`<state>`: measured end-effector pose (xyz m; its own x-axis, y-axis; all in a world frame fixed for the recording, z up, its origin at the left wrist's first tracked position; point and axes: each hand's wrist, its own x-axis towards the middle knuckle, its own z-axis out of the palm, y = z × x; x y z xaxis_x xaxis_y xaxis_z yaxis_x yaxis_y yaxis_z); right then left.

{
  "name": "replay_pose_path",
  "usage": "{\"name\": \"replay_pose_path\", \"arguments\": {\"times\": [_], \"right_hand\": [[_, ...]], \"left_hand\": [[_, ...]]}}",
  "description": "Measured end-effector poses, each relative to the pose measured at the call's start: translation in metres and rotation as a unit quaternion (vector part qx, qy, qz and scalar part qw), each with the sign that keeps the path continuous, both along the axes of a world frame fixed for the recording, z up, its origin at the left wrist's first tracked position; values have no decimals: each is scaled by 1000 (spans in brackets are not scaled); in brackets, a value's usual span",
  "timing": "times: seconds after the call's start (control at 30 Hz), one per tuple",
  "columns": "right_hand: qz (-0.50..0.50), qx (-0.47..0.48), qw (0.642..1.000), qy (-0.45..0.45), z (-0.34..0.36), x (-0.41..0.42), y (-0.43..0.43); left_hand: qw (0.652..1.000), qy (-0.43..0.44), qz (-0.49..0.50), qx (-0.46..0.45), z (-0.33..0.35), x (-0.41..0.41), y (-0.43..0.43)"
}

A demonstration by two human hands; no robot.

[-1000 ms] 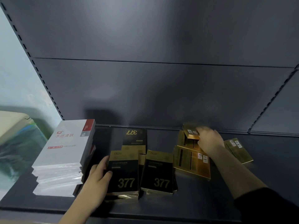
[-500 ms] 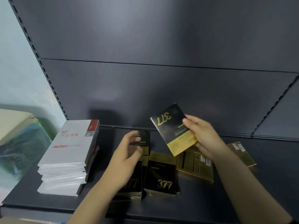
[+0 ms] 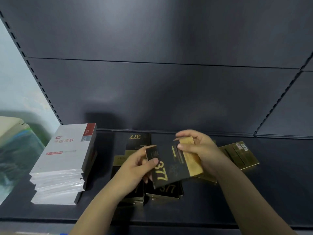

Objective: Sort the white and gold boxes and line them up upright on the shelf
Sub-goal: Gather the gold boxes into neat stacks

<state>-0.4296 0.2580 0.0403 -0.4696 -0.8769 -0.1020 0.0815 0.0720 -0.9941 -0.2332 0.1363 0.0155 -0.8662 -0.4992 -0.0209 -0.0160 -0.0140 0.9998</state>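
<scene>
Both hands hold one black and gold box (image 3: 171,164) marked 377 above the shelf (image 3: 279,192). My left hand (image 3: 140,165) grips its left end, thumb on top. My right hand (image 3: 198,148) pinches its gold right end. Under it several more black and gold boxes lie flat: one at the back (image 3: 138,139), two near the front (image 3: 165,190), partly hidden. A gold box (image 3: 240,154) lies flat to the right. A stack of white boxes (image 3: 66,160) lies flat at the left end.
The dark back panel (image 3: 152,90) rises behind the shelf. A slotted upright (image 3: 33,72) borders the left side, another (image 3: 279,99) the right. A pale and green object (image 3: 15,146) sits beyond the shelf's left end.
My right hand lifted a black and gold box off the right pile and brought it toward me. My left hand left the front boxes and took the box's other end.
</scene>
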Motion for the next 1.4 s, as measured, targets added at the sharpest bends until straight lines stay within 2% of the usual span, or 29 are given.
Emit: {"name": "replay_pose_path", "arguments": {"times": [0.1, 0.2, 0.27, 0.33, 0.4, 0.5, 0.57, 0.67, 0.7, 0.8, 0.83, 0.93, 1.0, 1.03, 1.1, 1.23, 1.3, 1.4], "right_hand": [[-118, 4, 987, -109, -8, 2, -6], [-72, 8, 971, -229, -24, 19, -8], [-77, -5, 968, -237, -34, 29, -12], [-121, 11, 976, -181, -40, 31, -15], [-117, 62, 987, -86, -45, 25, -14], [-52, 131, 988, 56, -52, 28, -11], [-57, 170, 970, 162, -58, 34, -15], [-117, 217, 899, 362, -64, 34, -19], [-133, 221, 886, 385, -64, 33, -17], [-162, 257, 883, 358, -65, 23, 0], [-169, 289, 871, 359, -66, 18, 8], [-168, 402, 823, 364, -69, 5, 34], [-144, 447, 812, 347, -71, 2, 45], [-134, 453, 816, 334, -71, 2, 49], [-144, 412, 848, 300, -73, 6, 53], [-221, 264, 915, 211, -76, 7, 54], [-272, 196, 927, 168, -78, 4, 56], [-330, 111, 930, 116, -79, -2, 58]], "left_hand": [[994, 20, 101, 42, -8, -5, 1], [986, 23, 149, 69, -14, -1, -1], [991, 4, 128, 37, -19, 1, 2], [987, -49, 128, -80, -24, 0, 3], [962, -107, 167, -187, -25, 1, -3], [958, -119, 184, -184, -15, -2, -22], [960, -123, 185, -169, -6, -10, -39], [936, -209, 200, -199, -7, -32, -77], [924, -260, 185, -213, -9, -39, -89], [881, -394, 115, -237, -13, -62, -114], [870, -424, 100, -232, -14, -68, -118], [827, -507, 80, -228, -16, -84, -122], [800, -540, 51, -257, -18, -93, -119], [798, -541, 37, -263, -18, -99, -117], [822, -513, 39, -245, -18, -114, -111], [896, -394, 80, -189, -25, -138, -98], [908, -371, 57, -185, -25, -147, -93], [897, -384, -17, -217, -23, -152, -92]]}}
